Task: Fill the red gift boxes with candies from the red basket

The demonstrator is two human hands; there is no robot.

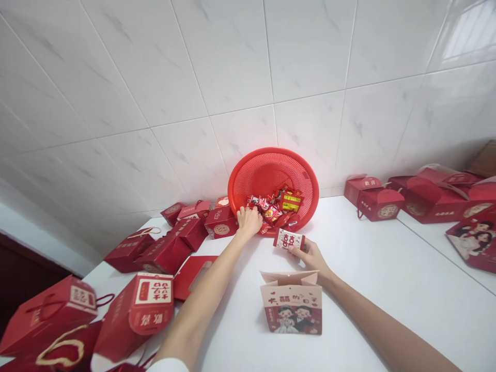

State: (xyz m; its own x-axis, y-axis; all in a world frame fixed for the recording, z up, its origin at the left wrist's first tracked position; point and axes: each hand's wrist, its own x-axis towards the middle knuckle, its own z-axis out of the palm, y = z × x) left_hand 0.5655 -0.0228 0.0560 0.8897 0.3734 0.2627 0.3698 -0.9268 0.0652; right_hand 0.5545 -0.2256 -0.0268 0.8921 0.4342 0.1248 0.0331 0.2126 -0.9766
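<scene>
A red plastic basket point(273, 155) leans tilted against the tiled wall, with wrapped candies point(273, 212) in its lower part. My left hand point(248, 221) reaches over the basket's front left rim with curled fingers; what they hold, if anything, is hidden. A small red and white packet point(288, 239) with red characters is gripped in my right hand point(308, 256), just in front of the basket. Below that hand, an open-topped paper bag point(292, 310) with a cartoon couple printed on it stands upright on the white table point(236, 336).
Red gift boxes point(155, 253) crowd the left side, some with rope handles. More red boxes point(382, 204) line the back right, and a box with a printed couple point(476, 237) is at the right edge. The wall point(240, 62) rises behind the table.
</scene>
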